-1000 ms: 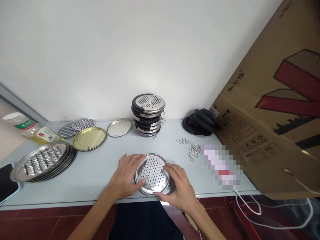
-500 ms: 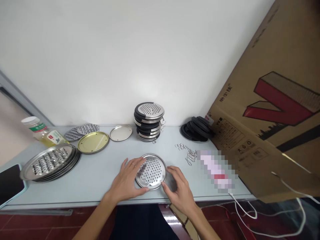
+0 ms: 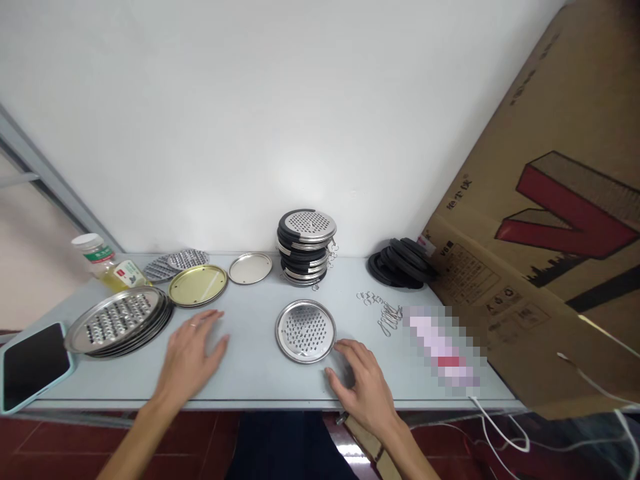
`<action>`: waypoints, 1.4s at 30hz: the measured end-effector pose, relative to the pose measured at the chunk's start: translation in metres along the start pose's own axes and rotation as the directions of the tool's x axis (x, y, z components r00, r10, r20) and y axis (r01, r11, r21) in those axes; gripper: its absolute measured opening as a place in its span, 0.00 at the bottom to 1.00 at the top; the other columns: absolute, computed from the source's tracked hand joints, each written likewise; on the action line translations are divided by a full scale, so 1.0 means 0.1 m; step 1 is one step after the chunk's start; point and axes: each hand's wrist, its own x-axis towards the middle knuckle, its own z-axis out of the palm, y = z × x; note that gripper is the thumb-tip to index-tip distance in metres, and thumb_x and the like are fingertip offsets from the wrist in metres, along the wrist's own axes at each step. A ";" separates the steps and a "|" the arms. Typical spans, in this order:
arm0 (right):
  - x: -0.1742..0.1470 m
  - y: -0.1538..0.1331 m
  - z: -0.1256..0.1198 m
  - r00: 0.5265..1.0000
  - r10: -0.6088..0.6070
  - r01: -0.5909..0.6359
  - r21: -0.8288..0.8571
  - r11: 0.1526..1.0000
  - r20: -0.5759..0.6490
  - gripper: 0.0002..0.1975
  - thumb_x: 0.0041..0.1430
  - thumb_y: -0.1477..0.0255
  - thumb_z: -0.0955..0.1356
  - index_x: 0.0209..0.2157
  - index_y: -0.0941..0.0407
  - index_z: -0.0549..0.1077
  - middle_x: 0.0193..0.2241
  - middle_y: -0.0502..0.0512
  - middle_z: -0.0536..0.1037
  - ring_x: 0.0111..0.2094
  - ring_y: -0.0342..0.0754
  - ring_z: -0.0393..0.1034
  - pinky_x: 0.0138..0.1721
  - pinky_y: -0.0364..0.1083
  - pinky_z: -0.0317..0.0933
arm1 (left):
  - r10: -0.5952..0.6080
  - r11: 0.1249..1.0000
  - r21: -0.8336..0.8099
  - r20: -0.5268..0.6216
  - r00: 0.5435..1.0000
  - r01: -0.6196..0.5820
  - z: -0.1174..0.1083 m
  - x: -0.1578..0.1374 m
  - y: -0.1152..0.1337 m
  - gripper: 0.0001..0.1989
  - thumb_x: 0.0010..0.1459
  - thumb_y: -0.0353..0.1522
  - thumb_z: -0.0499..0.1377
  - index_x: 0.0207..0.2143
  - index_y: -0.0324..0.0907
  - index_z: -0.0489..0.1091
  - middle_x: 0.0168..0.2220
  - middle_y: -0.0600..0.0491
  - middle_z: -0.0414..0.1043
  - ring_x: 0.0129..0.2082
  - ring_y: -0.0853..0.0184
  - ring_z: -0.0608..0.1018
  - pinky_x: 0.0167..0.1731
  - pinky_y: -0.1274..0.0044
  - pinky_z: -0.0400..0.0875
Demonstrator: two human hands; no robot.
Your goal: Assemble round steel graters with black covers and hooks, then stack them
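The left hand (image 3: 189,357) is open, thumb spread well away from the fingers, with a thin ring on one finger. It grips nothing and is over the pale grey counter (image 3: 250,373), nearest to a leaning stack of round silver metal grater plates with raised teeth (image 3: 117,320); its fingertips reach toward a shallow gold-coloured round metal plate (image 3: 197,285) just beyond.

The right hand (image 3: 367,387) is partly open, its fingers curved and its thumb parted from them, with a moderate gap between. Nothing is held in it. Its fingertips are right beside the lower right edge of a round silver metal disc pierced with small holes (image 3: 306,331); whether they touch the rim cannot be told.

That disc lies flat on the counter, between the two hands and slightly farther from the person, much closer to the right hand than to the left. Behind it, near the wall, stands a tall stack of round silver perforated plates with black edging (image 3: 306,247).
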 end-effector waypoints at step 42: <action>0.01 -0.01 0.01 1.000 0.002 -0.002 -0.014 1.000 -0.009 0.15 0.61 0.69 0.68 0.49 0.53 0.70 0.47 0.60 0.74 0.48 0.57 0.70 0.49 0.57 0.66 | -0.416 0.860 0.373 0.119 0.902 0.347 -0.80 0.26 -0.96 0.18 0.61 0.46 0.51 0.40 0.48 0.76 0.36 0.54 0.79 0.34 0.59 0.77 0.29 0.75 0.65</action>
